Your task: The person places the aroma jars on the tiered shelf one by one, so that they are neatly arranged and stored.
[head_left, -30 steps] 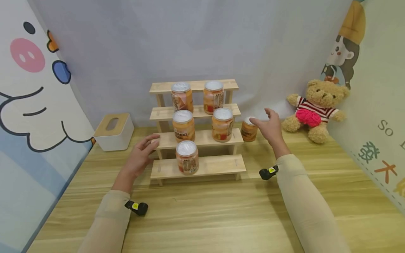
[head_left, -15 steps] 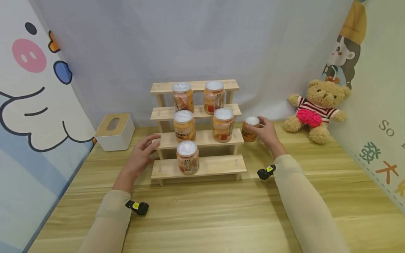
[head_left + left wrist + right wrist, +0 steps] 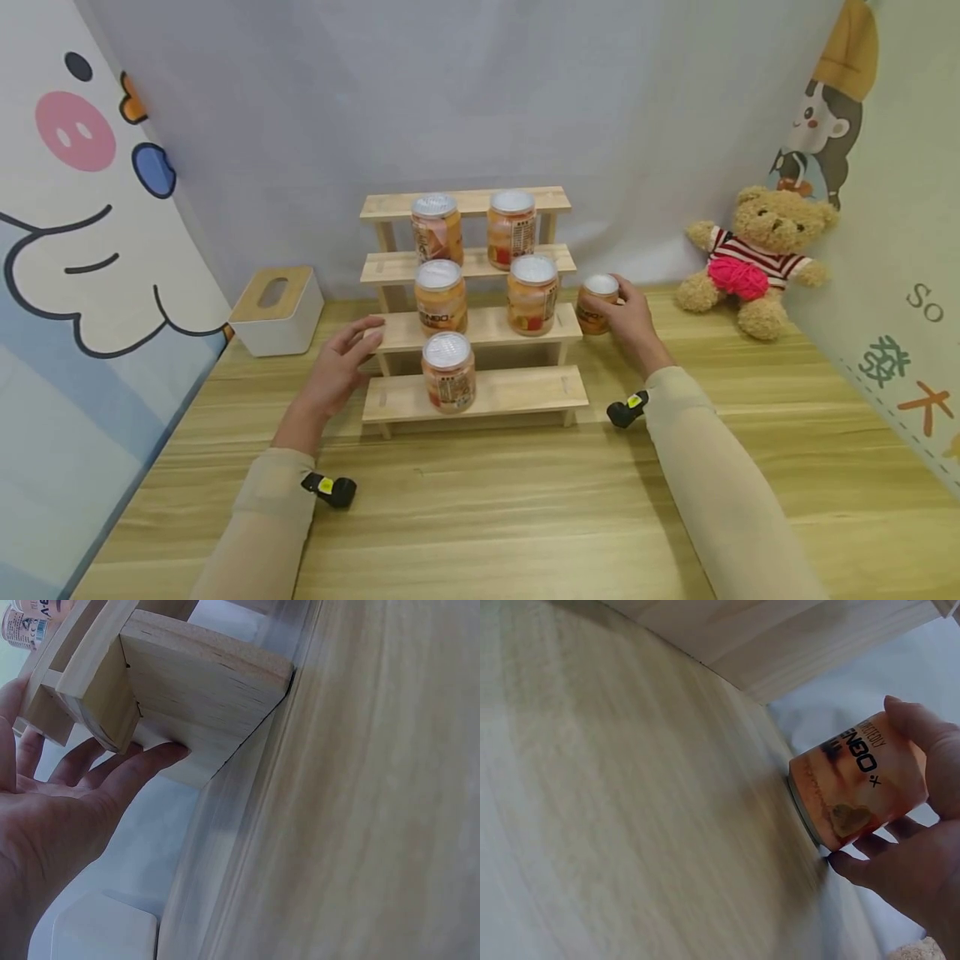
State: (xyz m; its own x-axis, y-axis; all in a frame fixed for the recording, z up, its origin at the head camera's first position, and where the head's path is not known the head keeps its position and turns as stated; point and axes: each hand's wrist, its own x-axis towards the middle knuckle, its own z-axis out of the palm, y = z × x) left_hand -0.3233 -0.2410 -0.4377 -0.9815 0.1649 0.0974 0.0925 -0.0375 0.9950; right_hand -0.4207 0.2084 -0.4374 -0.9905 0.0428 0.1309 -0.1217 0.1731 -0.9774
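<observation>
My right hand (image 3: pixel 636 323) holds a small orange-labelled jar (image 3: pixel 596 310) with a silvery lid, upright at the right end of a stepped wooden display rack (image 3: pixel 525 390). In the right wrist view, the thumb lies along one side of this jar (image 3: pixel 862 784) and the fingers reach round the other, close to the table. My left hand (image 3: pixel 333 367) rests against the rack's left end. Its fairly straight fingers touch the side panel (image 3: pixel 195 690) in the left wrist view. Several similar jars stand on the rack, including a front jar (image 3: pixel 450 383) on the lowest step.
A white tissue box (image 3: pixel 288 321) with a wooden lid stands left of the rack. To the right, a teddy bear (image 3: pixel 757 250) in a striped top sits against the wall. The wood-grain table (image 3: pixel 480 517) extends in front, and a pale curtain (image 3: pixel 315 125) hangs behind.
My right hand has moved in from the right of the small jar and taken hold of it. My left hand has stayed at the rack's left end.
</observation>
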